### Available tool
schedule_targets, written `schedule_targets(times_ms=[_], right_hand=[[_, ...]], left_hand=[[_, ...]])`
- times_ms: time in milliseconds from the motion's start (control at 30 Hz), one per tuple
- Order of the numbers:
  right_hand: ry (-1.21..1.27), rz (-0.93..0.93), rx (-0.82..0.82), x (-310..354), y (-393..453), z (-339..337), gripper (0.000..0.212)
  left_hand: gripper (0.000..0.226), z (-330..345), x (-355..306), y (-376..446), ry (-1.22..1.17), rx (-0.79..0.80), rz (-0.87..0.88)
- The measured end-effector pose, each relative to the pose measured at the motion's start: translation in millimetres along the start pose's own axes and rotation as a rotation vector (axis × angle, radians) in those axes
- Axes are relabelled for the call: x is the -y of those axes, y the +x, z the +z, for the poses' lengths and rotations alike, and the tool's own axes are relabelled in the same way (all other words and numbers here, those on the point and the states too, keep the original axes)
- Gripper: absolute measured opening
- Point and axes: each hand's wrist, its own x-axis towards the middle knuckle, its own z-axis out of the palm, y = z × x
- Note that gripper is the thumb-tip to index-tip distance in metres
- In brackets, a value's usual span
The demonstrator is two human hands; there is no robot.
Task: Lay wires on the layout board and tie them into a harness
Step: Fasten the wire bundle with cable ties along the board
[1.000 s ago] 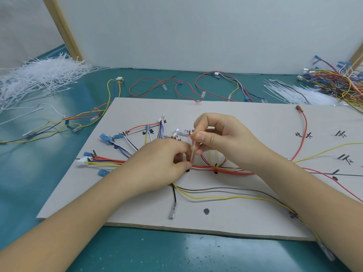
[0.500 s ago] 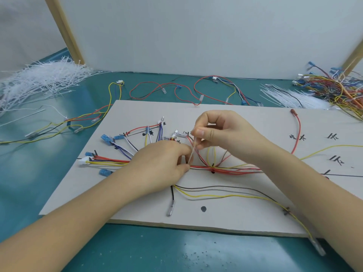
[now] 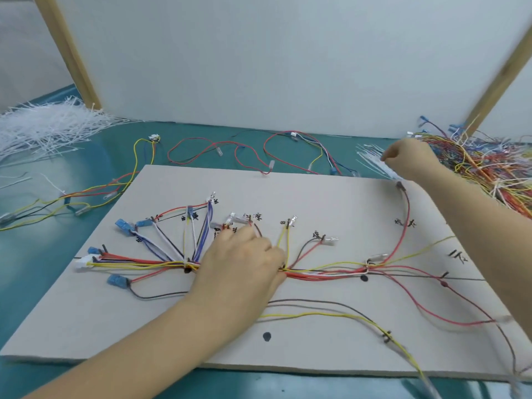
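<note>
While the left hand presses curled fingers onto the thin plastic-coated wire bundle, flat matte grey layout board, right hand pinching slim white cable ties beyond its far edge

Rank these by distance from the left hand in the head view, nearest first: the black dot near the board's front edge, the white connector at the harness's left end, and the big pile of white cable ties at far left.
From the left hand:
1. Black dot, just in front of it, toward the board's front edge.
2. White connector, out at the harness's left end.
3. Pile of white cable ties, off the board, far back left.
</note>
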Motion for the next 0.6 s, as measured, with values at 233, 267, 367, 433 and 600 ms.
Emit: schedule_targets(times_ms=[233,267,367,433,600], right_hand=[[-0.29,-0.002,0.134,-22,37,20,0.014],[-0.313,0.01,0.126,-21,39,22,0.012],[-0.336,0.063,0.101,-21,46,24,0.009],[-0.327,0.068,0.109,-22,47,20,0.013],[-0.072,0.093,0.021,-21,39,3,0.015]], left_hand=[[0.032,16,6,-6,-0.131,-0.119,-0.027],[0.032,16,6,-6,-0.145,-0.122,-0.029],[0.032,16,7,-6,-0.154,-0.129,-0.031],[0.031,16,7,-7,-0.168,-0.111,-0.041],[0.028,14,6,-8,-0.176,-0.074,-0.065]])
